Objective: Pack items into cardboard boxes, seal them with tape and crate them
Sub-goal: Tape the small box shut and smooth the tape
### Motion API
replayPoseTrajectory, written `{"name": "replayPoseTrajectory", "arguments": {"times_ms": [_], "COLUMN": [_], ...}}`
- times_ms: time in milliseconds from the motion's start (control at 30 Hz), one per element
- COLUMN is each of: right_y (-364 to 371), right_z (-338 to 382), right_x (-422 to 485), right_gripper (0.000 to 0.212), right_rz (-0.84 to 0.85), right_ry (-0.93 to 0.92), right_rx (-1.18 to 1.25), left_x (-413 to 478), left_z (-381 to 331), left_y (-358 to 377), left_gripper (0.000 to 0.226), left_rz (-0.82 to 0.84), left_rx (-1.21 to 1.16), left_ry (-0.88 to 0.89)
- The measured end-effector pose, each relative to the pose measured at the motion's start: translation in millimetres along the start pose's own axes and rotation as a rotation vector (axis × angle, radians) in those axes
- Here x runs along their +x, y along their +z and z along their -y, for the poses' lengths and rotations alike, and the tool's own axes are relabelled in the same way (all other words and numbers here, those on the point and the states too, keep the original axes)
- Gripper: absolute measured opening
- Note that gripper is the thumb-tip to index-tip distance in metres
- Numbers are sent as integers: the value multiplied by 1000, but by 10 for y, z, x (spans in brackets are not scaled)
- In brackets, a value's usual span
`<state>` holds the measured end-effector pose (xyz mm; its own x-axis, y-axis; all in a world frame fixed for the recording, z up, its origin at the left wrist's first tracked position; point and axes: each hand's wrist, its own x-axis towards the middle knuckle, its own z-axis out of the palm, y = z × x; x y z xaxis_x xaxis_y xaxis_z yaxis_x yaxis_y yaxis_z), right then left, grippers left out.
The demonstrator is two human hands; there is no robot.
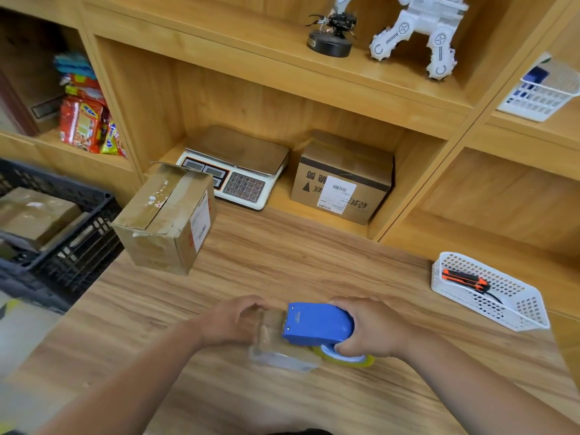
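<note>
The right hand (pixel 373 328) grips the dispenser (pixel 317 323) at 6 o'clock on the table (pixel 282 262), the left hand (pixel 232 320) pinching its tape (pixel 273 335). The box (pixel 166 221) at 10 o'clock looks unsealed; the crate (pixel 78 233) at 9 o'clock already holds boxes.

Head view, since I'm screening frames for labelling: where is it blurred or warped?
In the head view, the small box held by the left hand is motion-smeared; the blue tape dispenser in the right hand reads sharper; the shelf uprights lean and splay, wide-angle distortion.
</note>
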<state>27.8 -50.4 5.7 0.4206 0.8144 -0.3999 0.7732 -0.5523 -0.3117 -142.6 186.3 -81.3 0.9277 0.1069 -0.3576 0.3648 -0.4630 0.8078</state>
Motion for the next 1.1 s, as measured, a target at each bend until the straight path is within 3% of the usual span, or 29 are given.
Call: {"name": "replayPoseTrajectory", "arguments": {"times_ms": [133, 233, 333, 467, 667, 1100], "right_y": [44, 56, 69, 70, 101, -71], "right_z": [-84, -197, -185, -108, -55, 94], "right_x": [-23, -81, -92, -67, -49, -125], "right_gripper": [44, 42, 42, 45, 49, 40], "right_rz": [-22, -18, -27, -9, -20, -29], "right_ry": [6, 44, 52, 46, 40, -15], "right_rx": [-129, -93, -86, -78, -104, -30], "left_x": [-149, -177, -97, 97, 290, 259], "left_z": [367, 352, 96, -202, -306, -64], "left_y": [55, 122, 209, 367, 538, 503], "left_gripper": [54, 75, 102, 117, 106, 100], "left_rz": [-10, -58, -121, -154, -102, -38], "left_rx": [192, 229, 228, 351, 572, 195], "left_ry": [-129, -157, -86, 106, 163, 35]}}
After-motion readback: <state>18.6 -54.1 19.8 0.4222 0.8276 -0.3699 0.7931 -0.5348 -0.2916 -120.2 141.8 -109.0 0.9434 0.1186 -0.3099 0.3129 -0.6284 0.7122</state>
